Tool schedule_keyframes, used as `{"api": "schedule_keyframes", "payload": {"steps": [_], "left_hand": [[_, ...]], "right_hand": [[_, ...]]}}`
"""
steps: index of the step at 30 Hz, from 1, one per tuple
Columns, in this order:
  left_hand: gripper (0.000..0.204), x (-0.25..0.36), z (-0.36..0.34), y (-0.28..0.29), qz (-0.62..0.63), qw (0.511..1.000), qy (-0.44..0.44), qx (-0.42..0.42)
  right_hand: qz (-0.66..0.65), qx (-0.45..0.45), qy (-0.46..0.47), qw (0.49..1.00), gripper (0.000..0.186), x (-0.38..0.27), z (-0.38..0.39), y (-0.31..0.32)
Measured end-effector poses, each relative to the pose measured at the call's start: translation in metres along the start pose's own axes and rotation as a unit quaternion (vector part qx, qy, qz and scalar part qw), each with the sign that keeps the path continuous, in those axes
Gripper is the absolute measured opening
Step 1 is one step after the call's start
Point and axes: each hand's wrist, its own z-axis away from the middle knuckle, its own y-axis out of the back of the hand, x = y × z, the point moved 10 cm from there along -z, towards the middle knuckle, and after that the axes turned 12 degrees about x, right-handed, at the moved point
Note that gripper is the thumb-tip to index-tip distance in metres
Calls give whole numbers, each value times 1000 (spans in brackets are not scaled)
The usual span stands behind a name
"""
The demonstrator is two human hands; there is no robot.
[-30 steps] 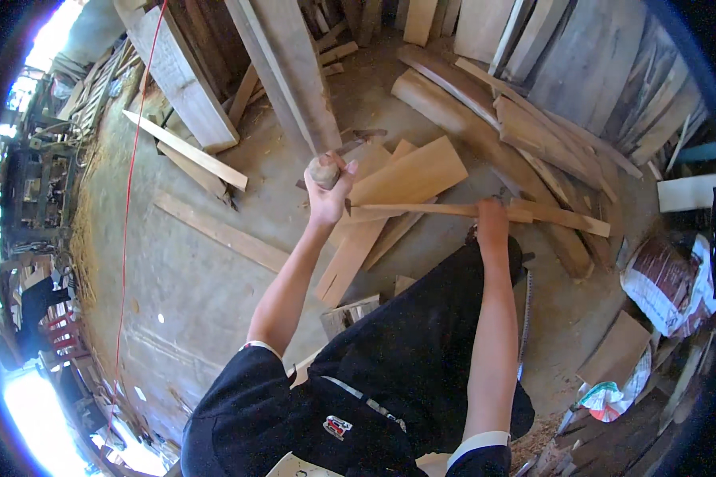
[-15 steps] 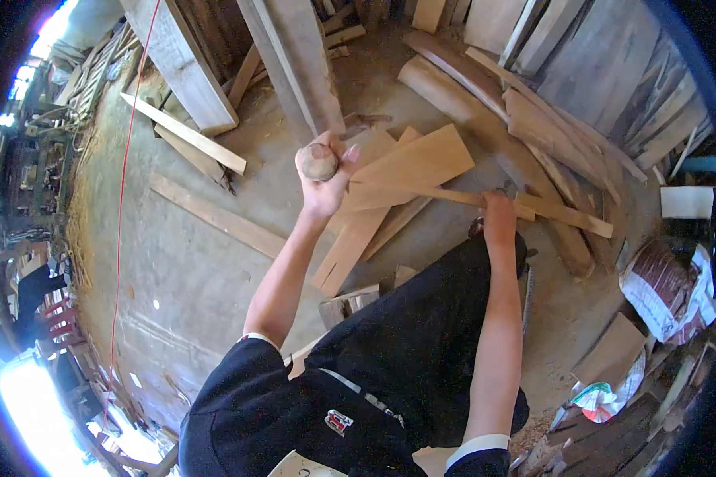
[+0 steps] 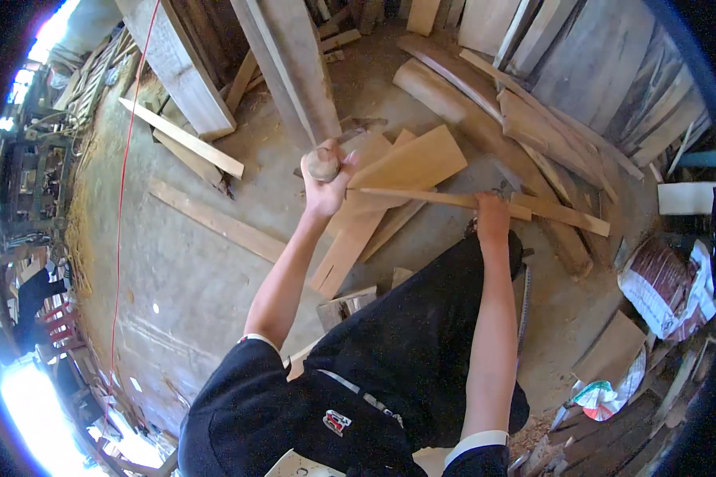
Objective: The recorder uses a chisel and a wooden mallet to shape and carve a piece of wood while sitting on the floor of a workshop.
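Observation:
My left hand (image 3: pixel 326 191) is closed around a wooden tool, its rounded butt (image 3: pixel 324 164) facing up at me; the tool's far end is mostly hidden. My right hand (image 3: pixel 492 219) grips a narrow wooden strip (image 3: pixel 422 195), which lies nearly horizontal and reaches left to just beside my left hand. Beneath them several light planks (image 3: pixel 422 159) lie crossed on the concrete floor (image 3: pixel 191 310). My right hand is close to my dark-clothed leg (image 3: pixel 422 310).
Tall boards (image 3: pixel 282 56) stand at the back, and long rough slabs (image 3: pixel 453 103) lie to the right. A thin red cord (image 3: pixel 123 199) runs down the left. Torn sacks (image 3: pixel 668 290), scrap wood and cluttered machinery (image 3: pixel 36 191) line the sides.
My left hand with the tool rose about half a second ago and has since dropped slightly. The strip's left end shifted with it; my right hand stayed nearly in place.

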Motion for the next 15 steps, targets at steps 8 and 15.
{"api": "schedule_keyframes", "payload": {"steps": [8,15], "left_hand": [[28,10,0,2,27,998,32,52],[25,31,-1,10,138,989,55,15]], "right_hand": [[18,-11,-2,1000,23,9,0,-9],[5,18,-9,1000,23,17,9,-6]]}}
